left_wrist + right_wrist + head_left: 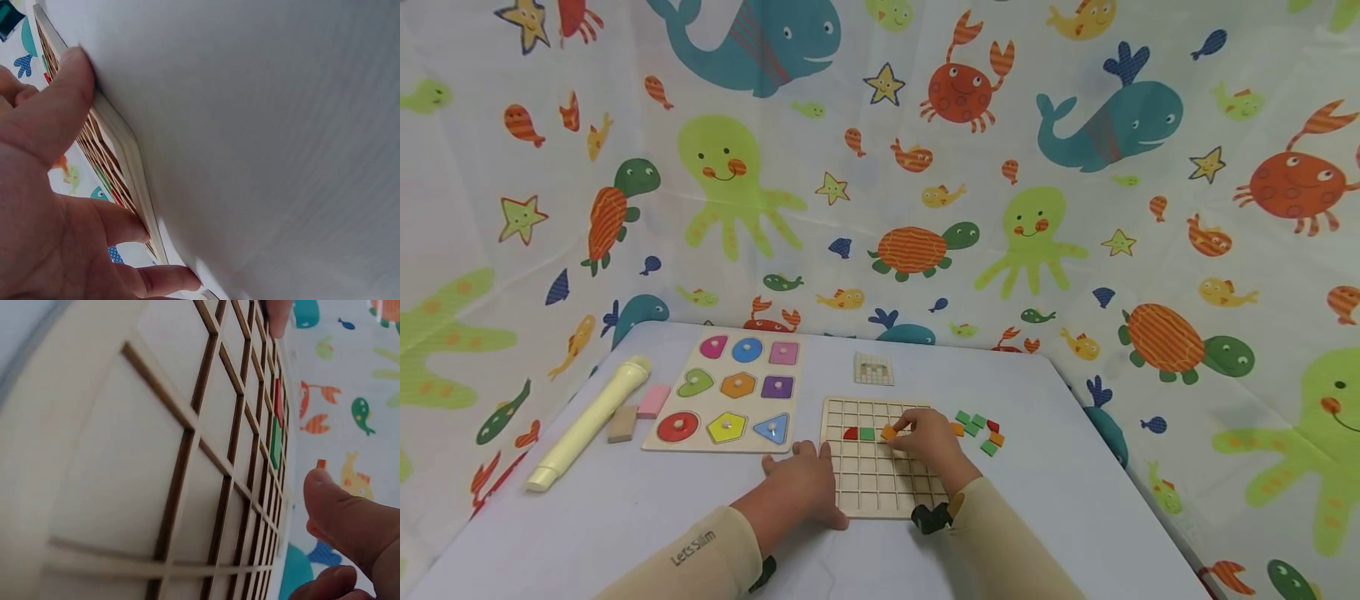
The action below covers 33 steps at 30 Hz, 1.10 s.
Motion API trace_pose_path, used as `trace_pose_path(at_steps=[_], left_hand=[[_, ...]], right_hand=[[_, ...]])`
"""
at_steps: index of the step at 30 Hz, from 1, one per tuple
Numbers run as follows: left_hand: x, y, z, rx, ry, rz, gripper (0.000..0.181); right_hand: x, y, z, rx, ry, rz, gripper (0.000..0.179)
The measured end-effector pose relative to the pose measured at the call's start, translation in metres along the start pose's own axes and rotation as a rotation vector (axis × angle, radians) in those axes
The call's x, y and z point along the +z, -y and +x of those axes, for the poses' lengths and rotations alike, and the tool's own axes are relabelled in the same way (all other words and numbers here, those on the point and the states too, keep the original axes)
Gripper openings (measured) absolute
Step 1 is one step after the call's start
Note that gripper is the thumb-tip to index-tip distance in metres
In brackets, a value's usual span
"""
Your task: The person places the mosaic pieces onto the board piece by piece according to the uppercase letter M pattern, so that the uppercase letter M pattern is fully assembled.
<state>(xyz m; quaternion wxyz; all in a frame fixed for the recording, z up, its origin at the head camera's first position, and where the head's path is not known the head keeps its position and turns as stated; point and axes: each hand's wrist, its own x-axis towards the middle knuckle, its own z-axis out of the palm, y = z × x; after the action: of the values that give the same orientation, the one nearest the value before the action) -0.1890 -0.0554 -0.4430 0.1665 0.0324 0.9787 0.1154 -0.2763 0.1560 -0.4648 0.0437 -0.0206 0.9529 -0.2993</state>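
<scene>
A wooden grid board [857,479] lies flat on the table, with a red tile [851,433] and a green tile [867,434] side by side in its upper rows. My right hand [928,442] pinches an orange square tile [889,432] between thumb and fingertips, just right of the green one. In the right wrist view, the orange tile's edge [321,464] pokes out past the thumb. My left hand [801,483] rests spread at the board's left edge; in the left wrist view, thumb and fingers touch the board's rim [128,150].
Loose green, orange and red tiles [976,423] lie right of the board. Behind it is a small pattern card [874,369]. At the left are a shape puzzle [722,400], a pink block [654,401], a tan block [622,424] and a cream microphone-like stick [591,421].
</scene>
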Motion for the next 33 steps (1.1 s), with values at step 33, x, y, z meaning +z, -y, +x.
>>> trace_pose_path(at_steps=[33], left_hand=[[0.0,-0.001,0.0,-0.003,0.011,-0.007,0.12]], right_hand=[[0.009,0.019,0.014,-0.034,0.085,-0.183,0.036]])
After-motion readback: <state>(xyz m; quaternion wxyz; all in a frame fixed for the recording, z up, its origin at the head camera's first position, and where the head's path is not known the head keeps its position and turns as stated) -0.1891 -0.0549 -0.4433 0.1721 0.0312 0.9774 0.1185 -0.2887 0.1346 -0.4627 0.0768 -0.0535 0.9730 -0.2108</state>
